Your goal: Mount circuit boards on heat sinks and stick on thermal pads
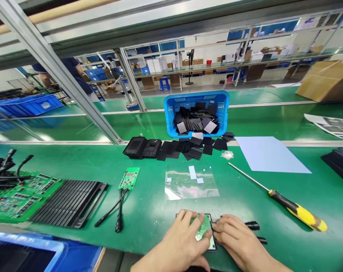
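Observation:
At the front edge of the bench lies a green circuit board [203,227] set in a black plastic case [213,246]. My left hand [182,238] is over it, its fingers bent onto the board and its thumb near the right side. Pressed together at the case's right edge are the fingers of my right hand [236,238], around the board's black cables [253,225], whose ends stick out beyond the hand. The exact grip point is hidden by the fingers. A screwdriver [297,211] with a yellow and black handle lies to the right.
A second board with cables [128,179] lies left, near a black slotted tray [70,202] and several stacked boards [20,196]. Beyond a clear plastic sheet [191,187] are black plates [194,151], an open black case [141,147] and a blue basket [168,117]. White paper [272,154] lies right.

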Demonstrator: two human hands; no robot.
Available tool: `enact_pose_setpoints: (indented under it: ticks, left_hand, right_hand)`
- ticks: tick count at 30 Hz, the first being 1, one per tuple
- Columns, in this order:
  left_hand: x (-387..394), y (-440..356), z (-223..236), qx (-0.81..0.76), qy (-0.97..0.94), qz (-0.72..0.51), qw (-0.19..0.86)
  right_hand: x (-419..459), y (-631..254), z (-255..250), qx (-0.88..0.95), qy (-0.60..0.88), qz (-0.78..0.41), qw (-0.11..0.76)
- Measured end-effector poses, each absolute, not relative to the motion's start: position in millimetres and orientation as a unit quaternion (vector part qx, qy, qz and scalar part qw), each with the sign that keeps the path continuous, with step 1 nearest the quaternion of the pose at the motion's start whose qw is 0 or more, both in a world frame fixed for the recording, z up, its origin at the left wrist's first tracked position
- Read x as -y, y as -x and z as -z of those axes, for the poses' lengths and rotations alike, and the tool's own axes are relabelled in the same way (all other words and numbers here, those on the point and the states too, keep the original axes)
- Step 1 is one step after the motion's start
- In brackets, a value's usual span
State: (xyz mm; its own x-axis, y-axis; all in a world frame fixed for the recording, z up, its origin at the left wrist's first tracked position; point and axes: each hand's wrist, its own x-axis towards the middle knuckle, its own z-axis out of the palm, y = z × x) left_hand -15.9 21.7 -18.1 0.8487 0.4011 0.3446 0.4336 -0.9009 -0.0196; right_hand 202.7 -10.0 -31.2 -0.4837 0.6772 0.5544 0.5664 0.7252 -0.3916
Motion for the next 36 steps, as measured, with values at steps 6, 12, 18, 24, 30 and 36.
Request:
enact_pose_setpoints:
  ticks: [6,12,18,24,30,36]
  left_hand:
    - [-26.0,16.6,24.5,0.217,0.957,0.186,0.052]
    - [-21.8,19.7,34.2,0.241,0.945,0.218,0.023]
    - [-0.4,10.3,42.1,0.292,0.906,0.292,0.089]
    - [12.4,-5.2,57.0,0.342,0.837,0.403,0.139]
    - [12.4,-5.4,52.1,0.338,0.839,0.403,0.141]
    - [24.5,-13.2,68.8,0.355,0.814,0.413,0.202]
  right_hand:
    - [9.2,-205.4,40.6,0.858,0.342,-0.126,0.360]
    - [4.9,-213.2,26.4,0.876,0.343,-0.151,0.302]
    - [-8.5,-311.6,17.7,0.789,0.538,0.226,0.191]
    - [-2.2,-390.4,47.7,0.761,0.595,0.213,0.147]
    - [3.7,-323.6,-5.7,0.645,0.706,-0.133,0.260]
    - [0.3,-218.8,-53.8,0.602,0.589,-0.239,0.483]
